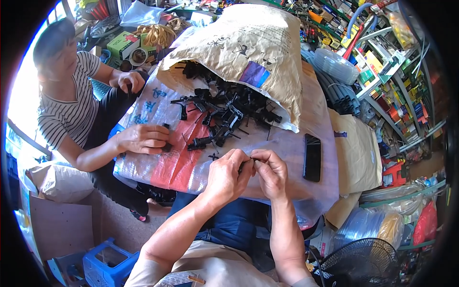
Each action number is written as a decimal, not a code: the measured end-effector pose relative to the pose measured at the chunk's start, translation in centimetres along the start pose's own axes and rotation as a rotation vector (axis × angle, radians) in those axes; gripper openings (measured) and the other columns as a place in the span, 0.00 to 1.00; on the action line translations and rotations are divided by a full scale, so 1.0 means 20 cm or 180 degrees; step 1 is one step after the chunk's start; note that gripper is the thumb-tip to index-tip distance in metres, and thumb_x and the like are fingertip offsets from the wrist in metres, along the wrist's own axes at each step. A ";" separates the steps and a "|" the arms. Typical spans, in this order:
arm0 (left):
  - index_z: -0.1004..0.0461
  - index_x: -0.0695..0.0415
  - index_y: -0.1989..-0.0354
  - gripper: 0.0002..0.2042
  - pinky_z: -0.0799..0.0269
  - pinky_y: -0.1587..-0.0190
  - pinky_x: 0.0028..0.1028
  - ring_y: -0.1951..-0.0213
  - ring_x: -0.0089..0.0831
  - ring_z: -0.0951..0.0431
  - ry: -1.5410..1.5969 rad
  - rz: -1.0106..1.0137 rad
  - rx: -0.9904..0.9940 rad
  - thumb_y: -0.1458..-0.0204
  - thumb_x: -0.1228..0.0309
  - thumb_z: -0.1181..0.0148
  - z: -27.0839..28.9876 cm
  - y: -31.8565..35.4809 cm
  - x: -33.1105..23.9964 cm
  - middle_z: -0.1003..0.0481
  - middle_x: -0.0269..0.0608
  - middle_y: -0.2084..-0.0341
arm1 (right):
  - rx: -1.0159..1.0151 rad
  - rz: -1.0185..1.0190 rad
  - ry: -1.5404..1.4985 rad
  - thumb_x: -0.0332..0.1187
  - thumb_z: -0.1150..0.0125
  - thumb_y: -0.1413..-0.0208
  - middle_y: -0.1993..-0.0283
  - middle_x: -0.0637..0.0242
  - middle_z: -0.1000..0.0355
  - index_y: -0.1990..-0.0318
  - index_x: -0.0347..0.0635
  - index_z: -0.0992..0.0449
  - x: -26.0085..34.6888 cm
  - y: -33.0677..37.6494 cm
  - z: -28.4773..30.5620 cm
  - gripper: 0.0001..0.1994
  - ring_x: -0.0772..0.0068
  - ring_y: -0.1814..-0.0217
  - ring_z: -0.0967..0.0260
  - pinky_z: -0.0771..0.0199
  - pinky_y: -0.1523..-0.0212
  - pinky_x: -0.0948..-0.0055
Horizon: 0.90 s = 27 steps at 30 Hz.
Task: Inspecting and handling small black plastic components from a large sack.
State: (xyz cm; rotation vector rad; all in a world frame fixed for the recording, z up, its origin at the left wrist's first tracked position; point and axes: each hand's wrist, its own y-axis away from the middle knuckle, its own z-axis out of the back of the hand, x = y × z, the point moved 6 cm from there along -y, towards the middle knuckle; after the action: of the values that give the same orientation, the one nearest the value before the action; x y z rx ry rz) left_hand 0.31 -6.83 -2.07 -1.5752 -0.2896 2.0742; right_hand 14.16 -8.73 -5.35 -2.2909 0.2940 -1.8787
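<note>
My left hand (228,173) and my right hand (271,173) meet over the near edge of the covered table, fingertips pinched together. Between them is a small black part, mostly hidden by the fingers. Beyond my hands lies a pile of black plastic parts (232,112), some with thin rods, spilling from the mouth of a large paper sack (258,43). One small black piece (213,156) rests just left of my left hand. Across to the left, a co-worker's hand (146,138) touches a black part on the table cover (177,162).
A black phone (312,158) lies on the table's right side, beside folded paper sacks (356,153). The co-worker (71,91) sits at the left. A blue plastic stool (110,263) stands lower left, a black fan (358,263) lower right. Crowded shelves (397,91) line the right.
</note>
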 end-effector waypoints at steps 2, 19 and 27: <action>0.30 0.62 0.71 0.04 0.28 0.70 0.35 0.73 0.46 0.23 -0.0022 0.0038 -0.0024 0.49 0.77 0.42 0.00 0.01 0.00 0.26 0.49 0.77 | 0.0008 0.0002 -0.0057 0.23 0.49 0.42 0.65 0.66 0.29 0.57 0.33 0.28 -0.01 0.00 -0.01 0.07 0.80 0.68 0.35 0.32 0.65 0.79; 0.28 0.62 0.62 0.08 0.30 0.70 0.31 0.73 0.35 0.23 0.0704 0.0915 0.0289 0.46 0.71 0.43 -0.03 0.06 0.08 0.23 0.47 0.72 | 0.0017 -0.0507 -0.0113 0.26 0.41 0.43 0.66 0.70 0.28 0.58 0.35 0.26 0.02 0.01 0.02 0.07 0.84 0.68 0.35 0.34 0.67 0.83; 0.30 0.66 0.52 0.16 0.29 0.64 0.33 0.68 0.41 0.22 0.0863 0.0845 0.1323 0.45 0.68 0.44 -0.03 0.05 0.08 0.24 0.51 0.71 | 0.0345 -0.0815 0.0512 0.29 0.41 0.41 0.74 0.72 0.29 0.60 0.36 0.27 0.03 0.05 0.07 0.06 0.85 0.76 0.36 0.36 0.74 0.86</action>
State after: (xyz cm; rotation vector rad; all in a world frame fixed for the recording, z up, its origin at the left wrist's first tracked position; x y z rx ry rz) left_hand 0.31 -6.99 -4.00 -1.6656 0.4418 1.9102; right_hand 15.63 -9.92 -5.26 -2.1978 -0.0860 -2.1459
